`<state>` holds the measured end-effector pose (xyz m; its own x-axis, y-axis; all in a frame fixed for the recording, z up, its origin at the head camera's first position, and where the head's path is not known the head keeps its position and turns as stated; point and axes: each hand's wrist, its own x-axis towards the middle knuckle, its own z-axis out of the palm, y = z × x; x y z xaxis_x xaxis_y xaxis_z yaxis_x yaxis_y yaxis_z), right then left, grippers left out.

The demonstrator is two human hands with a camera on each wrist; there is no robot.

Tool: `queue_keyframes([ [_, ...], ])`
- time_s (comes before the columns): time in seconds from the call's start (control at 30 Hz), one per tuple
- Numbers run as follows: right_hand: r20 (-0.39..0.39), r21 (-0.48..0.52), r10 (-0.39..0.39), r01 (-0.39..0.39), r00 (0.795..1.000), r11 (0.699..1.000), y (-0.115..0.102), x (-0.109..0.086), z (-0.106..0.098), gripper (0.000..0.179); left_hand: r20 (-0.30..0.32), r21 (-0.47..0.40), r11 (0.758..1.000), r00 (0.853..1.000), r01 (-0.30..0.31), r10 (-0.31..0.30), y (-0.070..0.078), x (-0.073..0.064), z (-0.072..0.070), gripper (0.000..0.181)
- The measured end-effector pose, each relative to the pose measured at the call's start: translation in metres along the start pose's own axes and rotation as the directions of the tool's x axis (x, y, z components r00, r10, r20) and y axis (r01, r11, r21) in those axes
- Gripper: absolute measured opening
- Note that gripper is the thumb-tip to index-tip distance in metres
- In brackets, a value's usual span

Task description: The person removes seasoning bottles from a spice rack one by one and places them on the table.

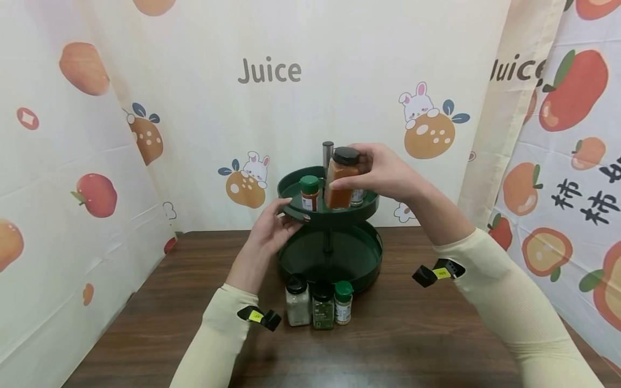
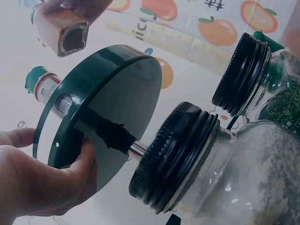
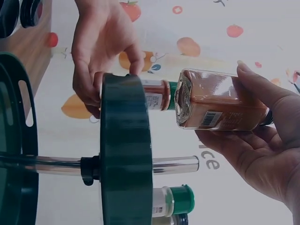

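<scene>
My right hand (image 1: 390, 172) grips a square spice jar (image 1: 339, 189) with a black lid and orange-brown powder. In the right wrist view the jar's base (image 3: 184, 99) is clear of the upper tray. My left hand (image 1: 273, 231) pinches the left rim of the green two-tier turntable's upper tray (image 1: 335, 218), thumb and fingers on either side of the edge in the left wrist view. On that tray stand a green-capped jar with red contents (image 1: 309, 194) and, partly hidden behind my right hand, another small jar (image 1: 357, 198).
The lower green tray (image 1: 303, 253) sits on the brown table (image 1: 412, 334). In front of it stand a black-lidded jar of pale contents (image 1: 298, 307), a black-lidded jar of green herbs (image 1: 323, 312) and a green-capped jar (image 1: 343, 310). Printed curtains surround the table.
</scene>
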<state>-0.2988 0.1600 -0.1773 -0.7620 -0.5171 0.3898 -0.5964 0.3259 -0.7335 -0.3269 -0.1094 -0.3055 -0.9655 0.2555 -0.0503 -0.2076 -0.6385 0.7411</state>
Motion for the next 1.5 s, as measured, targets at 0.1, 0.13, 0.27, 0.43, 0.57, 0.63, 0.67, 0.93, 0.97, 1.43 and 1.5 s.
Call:
queue_keyframes([
  [0.1,-0.011,-0.001,-0.002,0.002,1.0,1.0,-0.002,-0.005,-0.003,0.042,-0.001,0.003,1.0,1.0,0.0,0.0,0.0,0.0,0.0,0.07],
  [0.13,-0.014,-0.002,-0.004,0.004,1.0,1.0,-0.002,-0.006,-0.004,0.041,-0.001,0.004,1.0,1.0,-0.001,0.001,0.0,0.0,0.0,0.07],
  [0.27,-0.028,-0.003,-0.015,0.015,1.0,1.0,-0.004,-0.012,-0.007,0.039,0.0,0.006,1.0,1.0,-0.012,0.012,0.0,0.001,0.0,0.07],
  [0.43,-0.034,-0.02,-0.022,0.022,0.999,1.0,-0.003,-0.021,-0.008,0.038,0.003,0.007,1.0,1.0,-0.011,0.011,0.0,0.0,0.0,0.071],
  [0.57,-0.034,-0.03,-0.025,0.024,0.999,0.999,0.0,-0.029,-0.007,0.036,0.0,0.002,1.0,1.0,0.0,0.0,0.0,0.0,0.0,0.071],
  [0.63,-0.038,-0.032,-0.034,0.033,0.999,0.999,0.001,-0.032,-0.006,0.034,0.0,0.002,1.0,1.0,0.002,-0.002,0.0,0.0,0.0,0.07],
  [0.67,-0.038,-0.032,-0.04,0.039,0.998,0.999,0.001,-0.034,-0.006,0.035,0.0,0.002,1.0,1.0,0.002,-0.002,0.001,0.0,0.0,0.07],
  [0.93,-0.039,-0.024,-0.052,0.051,0.998,0.998,0.01,-0.051,-0.005,0.037,-0.005,-0.004,1.0,1.0,0.001,-0.001,0.001,-0.001,0.0,0.071],
  [0.97,-0.046,-0.024,-0.044,0.043,0.998,0.999,0.011,-0.053,-0.005,0.037,-0.004,-0.006,1.0,1.0,0.002,-0.002,0.001,-0.001,0.0,0.071],
  [1.43,-0.06,-0.056,0.004,-0.007,0.998,0.998,0.037,-0.08,0.0,0.04,0.001,0.0,1.0,1.0,-0.001,0.001,0.001,-0.001,0.0,0.072],
  [1.5,-0.058,-0.055,0.003,-0.007,0.998,0.998,0.041,-0.084,0.002,0.039,0.0,0.0,1.0,1.0,-0.003,0.003,0.0,-0.001,0.0,0.072],
])
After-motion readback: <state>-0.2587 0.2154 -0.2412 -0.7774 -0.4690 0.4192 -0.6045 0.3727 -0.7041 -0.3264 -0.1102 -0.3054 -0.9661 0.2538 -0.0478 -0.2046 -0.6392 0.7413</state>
